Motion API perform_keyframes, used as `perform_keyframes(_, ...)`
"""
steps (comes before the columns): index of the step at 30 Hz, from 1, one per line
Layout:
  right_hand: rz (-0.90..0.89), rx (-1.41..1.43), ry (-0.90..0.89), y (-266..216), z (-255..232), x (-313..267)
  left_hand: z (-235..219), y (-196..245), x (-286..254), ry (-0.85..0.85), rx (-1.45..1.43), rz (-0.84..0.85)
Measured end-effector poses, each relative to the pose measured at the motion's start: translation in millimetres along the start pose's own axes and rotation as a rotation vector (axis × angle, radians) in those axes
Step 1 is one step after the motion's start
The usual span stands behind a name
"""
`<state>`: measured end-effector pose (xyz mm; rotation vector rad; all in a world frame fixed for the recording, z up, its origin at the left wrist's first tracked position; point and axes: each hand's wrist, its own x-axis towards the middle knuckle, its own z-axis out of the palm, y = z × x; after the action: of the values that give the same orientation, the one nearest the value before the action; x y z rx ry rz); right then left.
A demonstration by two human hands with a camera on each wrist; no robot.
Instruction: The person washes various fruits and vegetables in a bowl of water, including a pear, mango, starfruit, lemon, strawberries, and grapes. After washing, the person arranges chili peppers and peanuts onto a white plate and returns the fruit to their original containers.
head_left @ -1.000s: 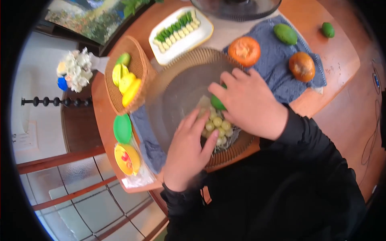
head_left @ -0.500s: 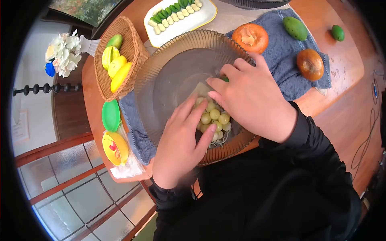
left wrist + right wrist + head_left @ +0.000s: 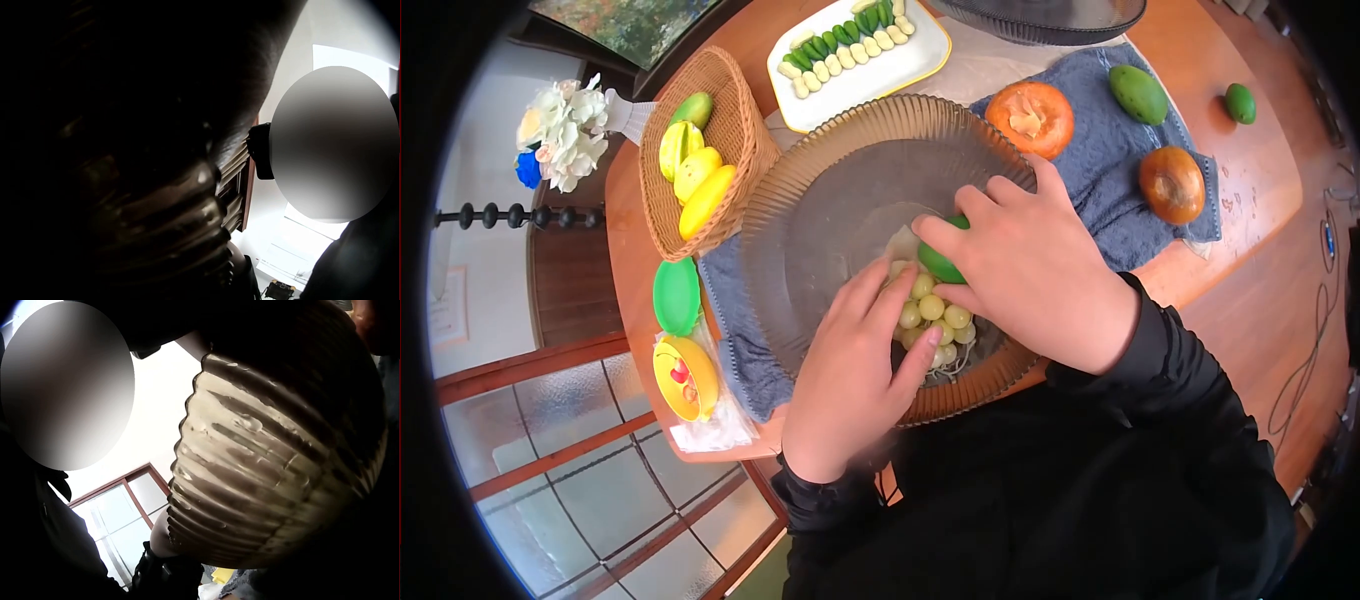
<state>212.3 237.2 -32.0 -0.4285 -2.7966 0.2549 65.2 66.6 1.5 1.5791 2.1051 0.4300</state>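
In the head view, a ribbed amber bowl (image 3: pixel 805 165) sits in front of the person. My left hand (image 3: pixel 850 370) curls its fingers and thumb around a bunch of pale green grapes (image 3: pixel 933 312) on the near side of the bowl. Right beside the grapes, my right hand (image 3: pixel 1045 280) holds a smooth green fruit (image 3: pixel 938 262), like a small mango, its fingers bent over the top. Part of that fruit is hidden under the hand. Both wrist views are dark; the ribbed bowl wall (image 3: pixel 250 444) fills much of the right one.
Left of the bowl stand a wicker basket (image 3: pixel 750 135) of yellow and green fruit, a green dish (image 3: pixel 676 297) and a yellow bowl (image 3: pixel 705 375). Behind is a white plate (image 3: pixel 910 75) of small pieces. A blue towel (image 3: pixel 1090 165) bears an orange fruit (image 3: pixel 1030 120) and others.
The right hand shifts slightly over the green fruit, which was mostly covered half a second ago and shows again now. The left hand stays at the grapes. The head view has also shifted.
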Motion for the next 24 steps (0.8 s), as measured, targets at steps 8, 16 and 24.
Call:
perform_keyframes(8, 0.114, 0.074, -0.15, -0.3, -7.2, 3.1, 3.0, -5.8, 0.2, 0.0, 0.003, 0.064)
perform_keyframes(16, 0.071, 0.137, -0.04, 1.7, -4.9, 0.0, -1.0, -2.5, 0.9, -0.025, -0.026, 0.041)
perform_keyframes(24, 0.142, 0.191, -0.09, 1.9, -9.3, 4.6, 1.1, -4.9, 1.5, 0.01, -0.026, 0.077)
